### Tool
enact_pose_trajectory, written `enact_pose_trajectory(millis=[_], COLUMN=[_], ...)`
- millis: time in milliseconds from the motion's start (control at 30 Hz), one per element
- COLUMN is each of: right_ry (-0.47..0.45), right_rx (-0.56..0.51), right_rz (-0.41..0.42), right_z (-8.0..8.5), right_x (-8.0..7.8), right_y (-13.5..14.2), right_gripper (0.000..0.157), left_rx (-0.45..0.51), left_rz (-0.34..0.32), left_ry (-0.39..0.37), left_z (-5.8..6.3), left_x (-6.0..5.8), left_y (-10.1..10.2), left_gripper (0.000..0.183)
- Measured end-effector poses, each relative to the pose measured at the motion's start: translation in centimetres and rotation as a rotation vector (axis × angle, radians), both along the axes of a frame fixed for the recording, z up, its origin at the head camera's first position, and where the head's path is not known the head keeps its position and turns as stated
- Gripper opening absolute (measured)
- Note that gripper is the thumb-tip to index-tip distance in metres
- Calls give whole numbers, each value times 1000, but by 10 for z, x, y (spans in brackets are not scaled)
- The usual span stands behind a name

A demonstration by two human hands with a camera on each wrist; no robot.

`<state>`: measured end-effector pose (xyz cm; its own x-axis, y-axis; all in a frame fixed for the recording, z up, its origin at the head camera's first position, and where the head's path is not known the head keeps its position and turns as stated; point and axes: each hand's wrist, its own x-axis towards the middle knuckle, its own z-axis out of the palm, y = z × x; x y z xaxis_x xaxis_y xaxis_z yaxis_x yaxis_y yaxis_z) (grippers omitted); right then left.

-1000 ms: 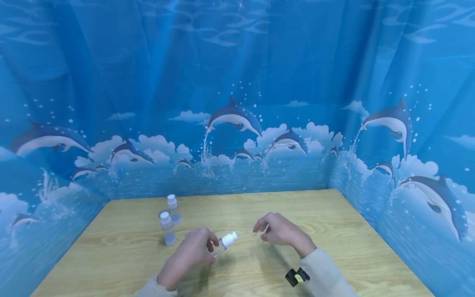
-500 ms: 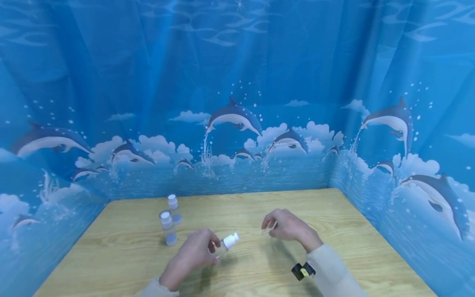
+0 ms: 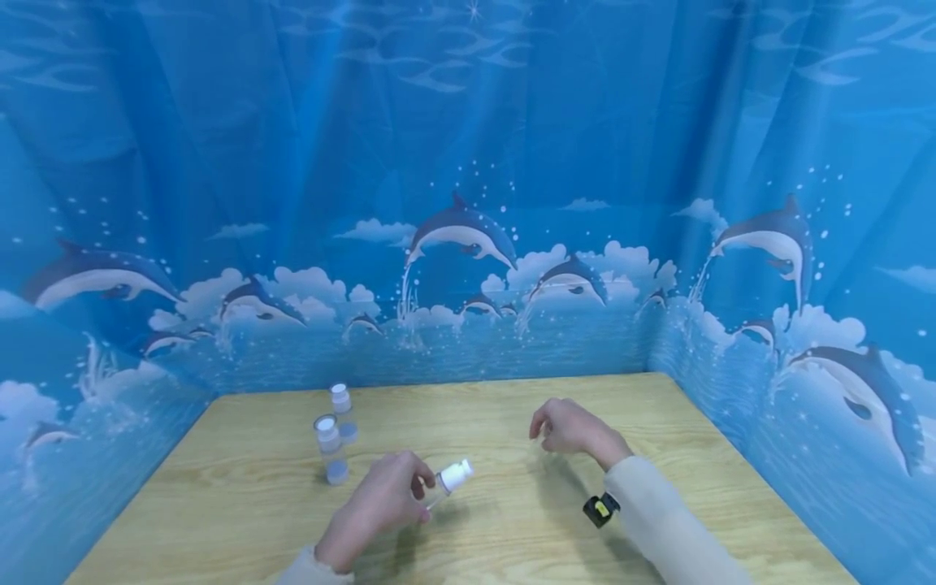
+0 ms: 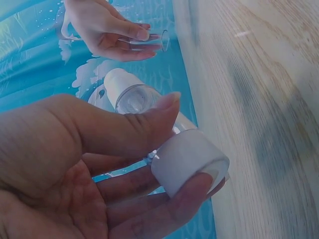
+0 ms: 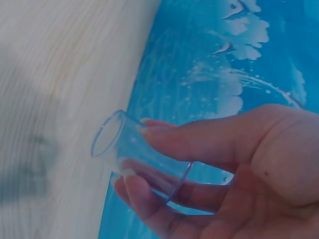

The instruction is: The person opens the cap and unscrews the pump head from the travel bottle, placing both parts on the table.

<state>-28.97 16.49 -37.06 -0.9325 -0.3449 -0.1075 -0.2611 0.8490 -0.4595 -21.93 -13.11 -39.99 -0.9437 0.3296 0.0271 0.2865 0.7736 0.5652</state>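
Over the last second the right hand (image 3: 578, 428) has shifted toward the right edge of the table (image 3: 504, 536) and a little toward its far edge, widening the gap from the left hand (image 3: 387, 491), which has barely moved. The right hand grips a clear cap (image 5: 144, 149), thumb on one side and curled fingers on the other, in the air above the right half of the table. The cap lies aslant in the hand, its open mouth turned down toward the tabletop in the right wrist view.

The left hand grips a bottle (image 3: 455, 476) above the table, left of the middle. Its thumb lies across the bottle's clear body, with fingertips curled at the white base (image 4: 189, 162). The bottle is tilted: its long axis runs obliquely, the white top up and pointing toward the right and far edges, the base lower and nearer the palm. Cap and bottle are well apart.

Toward the far left corner, two more bottles stand upright: the front bottle (image 3: 331, 451), a clear rim round its white top, and the rear bottle (image 3: 341, 404) just behind, nearer the far edge. A blue dolphin curtain (image 3: 468, 122) surrounds the table.
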Motion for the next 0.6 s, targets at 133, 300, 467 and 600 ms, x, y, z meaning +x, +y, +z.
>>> enact_pose_trajectory(millis=[133, 300, 467, 600], right_ry=[13, -12, -22, -17], right_rx=[57, 89, 111, 135], right_rz=[-5, -40, -44, -47], right_z=[-1, -1, -2, -4], right_x=[-10, -18, -25, -34], right_y=[4, 8, 12, 17], right_gripper=[26, 27, 28, 27], left_rx=[1, 2, 0, -4], left_rz=[1, 5, 12, 20], left_ry=[-3, -11, -14, -17], left_z=[1, 2, 2, 1], left_x=[0, 0, 0, 0], left_y=[0, 0, 0, 0], left_gripper=[39, 39, 39, 39])
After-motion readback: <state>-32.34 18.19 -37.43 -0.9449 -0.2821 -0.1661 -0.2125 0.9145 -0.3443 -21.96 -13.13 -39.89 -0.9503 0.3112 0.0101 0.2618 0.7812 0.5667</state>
